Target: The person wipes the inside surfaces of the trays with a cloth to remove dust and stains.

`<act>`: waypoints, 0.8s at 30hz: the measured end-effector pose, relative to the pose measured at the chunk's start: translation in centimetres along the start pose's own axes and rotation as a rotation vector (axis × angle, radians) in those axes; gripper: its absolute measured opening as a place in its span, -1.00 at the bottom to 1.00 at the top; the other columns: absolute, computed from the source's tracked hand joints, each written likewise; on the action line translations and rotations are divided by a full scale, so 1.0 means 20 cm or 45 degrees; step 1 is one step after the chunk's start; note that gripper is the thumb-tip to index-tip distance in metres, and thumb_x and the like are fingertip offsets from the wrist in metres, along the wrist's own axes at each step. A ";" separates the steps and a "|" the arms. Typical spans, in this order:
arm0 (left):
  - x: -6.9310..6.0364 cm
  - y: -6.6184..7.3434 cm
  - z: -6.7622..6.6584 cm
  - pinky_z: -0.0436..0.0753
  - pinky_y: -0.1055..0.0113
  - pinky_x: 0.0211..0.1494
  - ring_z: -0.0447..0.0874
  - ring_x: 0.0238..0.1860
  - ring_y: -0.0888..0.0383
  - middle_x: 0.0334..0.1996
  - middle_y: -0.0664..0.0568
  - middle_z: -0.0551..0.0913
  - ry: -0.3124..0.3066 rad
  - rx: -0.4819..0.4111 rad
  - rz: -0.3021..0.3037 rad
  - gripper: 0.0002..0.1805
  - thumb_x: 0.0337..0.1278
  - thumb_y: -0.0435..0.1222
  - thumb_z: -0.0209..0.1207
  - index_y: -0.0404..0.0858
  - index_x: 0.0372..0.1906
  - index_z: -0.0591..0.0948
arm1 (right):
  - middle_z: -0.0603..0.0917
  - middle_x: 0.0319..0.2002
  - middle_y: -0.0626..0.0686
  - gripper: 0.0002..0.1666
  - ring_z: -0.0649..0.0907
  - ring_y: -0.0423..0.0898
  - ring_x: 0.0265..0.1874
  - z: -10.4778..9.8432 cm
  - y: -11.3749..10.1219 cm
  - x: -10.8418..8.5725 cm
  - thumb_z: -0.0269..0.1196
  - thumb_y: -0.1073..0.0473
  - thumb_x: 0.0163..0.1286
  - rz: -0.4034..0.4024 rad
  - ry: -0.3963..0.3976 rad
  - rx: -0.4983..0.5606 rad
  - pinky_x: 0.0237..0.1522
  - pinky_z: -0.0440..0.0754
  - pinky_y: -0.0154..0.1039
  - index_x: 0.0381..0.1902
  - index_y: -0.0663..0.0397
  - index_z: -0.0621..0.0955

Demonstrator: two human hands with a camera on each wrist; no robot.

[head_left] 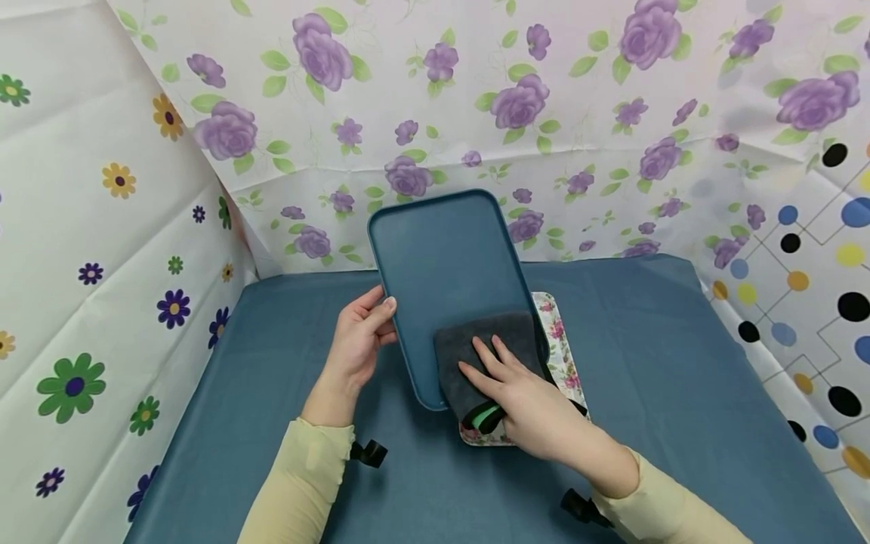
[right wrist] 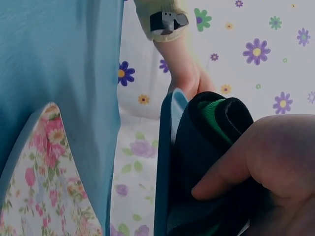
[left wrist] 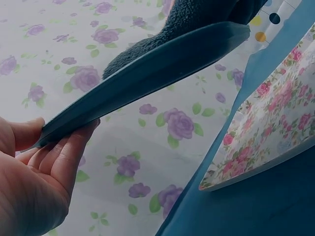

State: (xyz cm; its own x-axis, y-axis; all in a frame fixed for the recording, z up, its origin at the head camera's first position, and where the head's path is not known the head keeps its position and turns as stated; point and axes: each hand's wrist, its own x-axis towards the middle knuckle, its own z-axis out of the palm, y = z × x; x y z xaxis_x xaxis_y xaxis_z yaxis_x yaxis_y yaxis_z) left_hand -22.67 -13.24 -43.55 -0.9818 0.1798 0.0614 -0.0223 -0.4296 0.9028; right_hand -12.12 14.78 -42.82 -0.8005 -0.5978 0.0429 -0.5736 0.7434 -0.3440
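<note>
A blue rectangular tray [head_left: 448, 257] is held tilted above the table. My left hand [head_left: 358, 332] pinches its left edge, thumb on the upper face and fingers beneath, as the left wrist view shows. With fingers spread and fairly straight, my right hand [head_left: 523, 397] presses a folded dark grey cloth [head_left: 458, 359] onto the lower right part of the tray. Green shows in the folds of the cloth [right wrist: 211, 115]. Under the blue tray lies a white tray with pink flowers [head_left: 559, 340], partly hidden by it.
A blue cloth covers the table [head_left: 632, 355]. Behind it hangs a purple-flowered sheet [head_left: 469, 159]; a flower-print sheet [head_left: 81, 287] stands at left and a dotted one [head_left: 816, 302] at right. Black devices are strapped to both wrists.
</note>
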 end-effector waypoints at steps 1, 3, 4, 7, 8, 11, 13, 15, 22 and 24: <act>0.00 0.00 0.00 0.80 0.30 -0.27 0.88 -0.33 0.15 -0.25 0.04 0.87 0.006 -0.005 0.000 -0.51 0.62 -0.44 0.13 -0.52 0.49 0.44 | -0.02 0.73 0.11 0.15 -0.01 0.26 0.68 0.00 -0.01 0.00 0.14 0.70 0.20 -0.005 -0.004 0.003 -0.40 0.41 -0.26 0.70 -0.13 0.30; 0.00 -0.01 0.01 0.80 0.30 -0.27 0.88 -0.32 0.15 -0.25 0.04 0.86 0.016 -0.011 -0.003 -0.51 0.62 -0.43 0.14 -0.50 0.49 0.45 | 0.00 0.73 0.10 0.15 0.00 0.25 0.69 0.01 -0.02 0.01 0.14 0.69 0.19 -0.020 -0.011 0.015 -0.39 0.44 -0.23 0.70 -0.12 0.31; 0.00 -0.01 0.01 0.80 0.29 -0.27 0.88 -0.32 0.15 -0.24 0.04 0.86 0.021 -0.013 -0.003 -0.52 0.62 -0.43 0.14 -0.50 0.49 0.46 | 0.00 0.73 0.10 0.14 -0.01 0.25 0.69 0.02 -0.03 0.01 0.14 0.68 0.19 -0.026 -0.014 0.020 -0.31 0.50 -0.21 0.70 -0.13 0.31; 0.00 -0.02 0.01 0.80 0.29 -0.27 0.88 -0.31 0.15 -0.24 0.03 0.87 0.030 -0.018 0.000 -0.53 0.62 -0.44 0.13 -0.50 0.48 0.47 | 0.01 0.74 0.08 0.13 -0.02 0.22 0.69 0.03 -0.05 0.02 0.16 0.66 0.21 -0.035 -0.029 0.035 -0.05 0.65 -0.12 0.70 -0.15 0.31; 0.00 -0.02 0.01 0.80 0.30 -0.27 0.88 -0.30 0.15 -0.23 0.03 0.87 0.030 -0.021 -0.001 -0.54 0.62 -0.45 0.12 -0.50 0.48 0.47 | 0.01 0.74 0.07 0.13 -0.03 0.21 0.69 0.03 -0.06 0.02 0.17 0.66 0.22 -0.038 -0.034 0.037 0.02 0.68 -0.08 0.69 -0.15 0.32; 0.00 -0.02 0.02 0.81 0.29 -0.27 0.89 -0.29 0.14 -0.22 0.04 0.87 0.029 -0.024 0.006 -0.55 0.62 -0.46 0.11 -0.51 0.47 0.48 | 0.02 0.73 0.06 0.14 -0.03 0.21 0.69 0.04 -0.08 0.03 0.20 0.65 0.20 -0.053 -0.046 0.032 0.29 0.62 0.07 0.69 -0.18 0.33; 0.00 -0.02 0.02 0.81 0.29 -0.27 0.89 -0.28 0.14 -0.22 0.04 0.87 0.028 -0.021 0.012 -0.55 0.62 -0.46 0.11 -0.51 0.46 0.48 | 0.02 0.73 0.05 0.16 -0.02 0.22 0.69 0.04 -0.09 0.03 0.22 0.64 0.18 -0.062 -0.047 0.020 0.30 0.61 0.10 0.69 -0.23 0.33; 0.00 -0.02 0.02 0.81 0.29 -0.26 0.89 -0.27 0.15 -0.21 0.04 0.87 0.026 -0.014 0.015 -0.55 0.63 -0.46 0.11 -0.51 0.47 0.47 | 0.03 0.73 0.04 0.18 -0.02 0.22 0.69 0.05 -0.10 0.03 0.23 0.64 0.16 -0.072 -0.044 0.010 0.33 0.59 0.14 0.68 -0.27 0.34; 0.00 -0.02 0.02 0.81 0.28 -0.24 0.89 -0.26 0.15 -0.21 0.04 0.87 0.031 -0.013 0.008 -0.55 0.63 -0.46 0.10 -0.50 0.48 0.47 | 0.05 0.73 0.02 0.19 0.02 0.21 0.69 0.04 -0.09 0.02 0.23 0.65 0.15 -0.083 -0.019 0.007 0.25 0.64 0.09 0.66 -0.33 0.38; 0.01 -0.01 0.02 0.81 0.28 -0.24 0.89 -0.26 0.15 -0.22 0.04 0.87 0.032 -0.017 0.004 -0.55 0.64 -0.46 0.10 -0.50 0.47 0.47 | 0.05 0.73 0.02 0.19 0.03 0.21 0.69 0.04 -0.08 0.02 0.26 0.65 0.14 -0.086 -0.018 -0.002 0.29 0.61 0.12 0.65 -0.33 0.39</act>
State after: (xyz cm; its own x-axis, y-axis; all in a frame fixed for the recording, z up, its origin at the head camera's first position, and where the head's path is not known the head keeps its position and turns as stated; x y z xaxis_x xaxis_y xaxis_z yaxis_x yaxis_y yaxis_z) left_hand -22.72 -12.75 -43.64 -0.9863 0.1562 0.0529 -0.0219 -0.4419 0.8968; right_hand -11.48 13.13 -42.97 -0.7573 -0.6509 0.0528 -0.6267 0.7015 -0.3394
